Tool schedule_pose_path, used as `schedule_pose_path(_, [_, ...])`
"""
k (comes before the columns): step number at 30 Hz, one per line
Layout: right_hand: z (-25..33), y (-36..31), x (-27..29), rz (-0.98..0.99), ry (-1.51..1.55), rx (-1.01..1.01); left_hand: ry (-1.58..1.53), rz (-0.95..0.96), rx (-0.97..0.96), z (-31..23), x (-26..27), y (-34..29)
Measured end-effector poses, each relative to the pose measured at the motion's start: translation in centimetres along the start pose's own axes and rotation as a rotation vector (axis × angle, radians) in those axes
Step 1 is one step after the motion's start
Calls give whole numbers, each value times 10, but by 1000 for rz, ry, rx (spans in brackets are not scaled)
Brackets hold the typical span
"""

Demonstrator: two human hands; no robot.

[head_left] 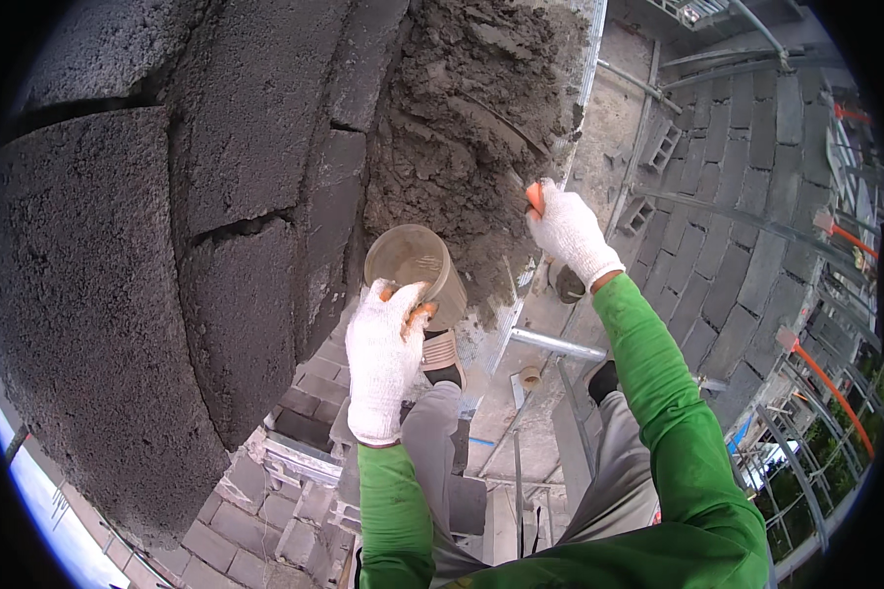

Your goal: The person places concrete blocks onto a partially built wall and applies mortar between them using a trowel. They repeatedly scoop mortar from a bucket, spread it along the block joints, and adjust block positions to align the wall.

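My left hand (385, 358), in a white knit glove with orange on the fingers, is closed at the near rim of a beige plastic bucket (449, 294). The bucket tilts, and its open mouth shows a smeared inner wall. My right hand (572, 234), gloved the same way, grips the orange handle of a trowel (509, 126). Its blade lies in a heap of wet grey mortar (432, 128), which partly covers it. The mortar is spread over a metal scaffold plank (587, 74) beyond the bucket.
A grey concrete block wall (236, 108) rises close on my left, right beside the mortar. Scaffold tubes (560, 344) cross below and to the right. Another block wall (727, 206) stands at the right. A small round container (567, 283) sits below my right hand.
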State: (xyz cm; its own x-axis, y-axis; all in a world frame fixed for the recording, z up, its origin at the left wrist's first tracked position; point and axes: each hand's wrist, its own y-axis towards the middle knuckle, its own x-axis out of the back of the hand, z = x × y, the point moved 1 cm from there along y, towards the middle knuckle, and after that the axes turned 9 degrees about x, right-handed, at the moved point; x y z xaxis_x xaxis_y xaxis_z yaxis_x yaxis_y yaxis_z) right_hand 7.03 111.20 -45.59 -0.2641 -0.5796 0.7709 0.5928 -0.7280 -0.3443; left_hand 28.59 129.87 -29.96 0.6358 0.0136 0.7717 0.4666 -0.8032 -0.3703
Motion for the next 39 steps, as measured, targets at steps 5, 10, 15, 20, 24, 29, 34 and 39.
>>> schedule_pose_path(5, [15,-117,12,121,446,-450,133,126,-133,-1,7,71])
schedule_pose_path(10, [33,-209,23,177,442,-505,309,452,-58,-21,5,161])
schedule_pose_path(15, [31,-255,34,191,428,-401,373,505,-123,-48,6,201])
schedule_pose_path(20, [26,-269,41,159,454,-423,407,359,-153,-64,16,217])
schedule_pose_path(24, [20,-281,41,255,476,-555,313,210,-210,-61,25,199])
schedule_pose_path(29, [-10,-281,15,347,572,-592,272,-115,-236,-41,22,101])
schedule_pose_path(34, [-61,-212,-49,248,778,-794,113,-151,-96,-17,-13,-14])
schedule_pose_path(39, [-57,-27,-20,-23,95,-259,75,47,84,17,-62,-58])
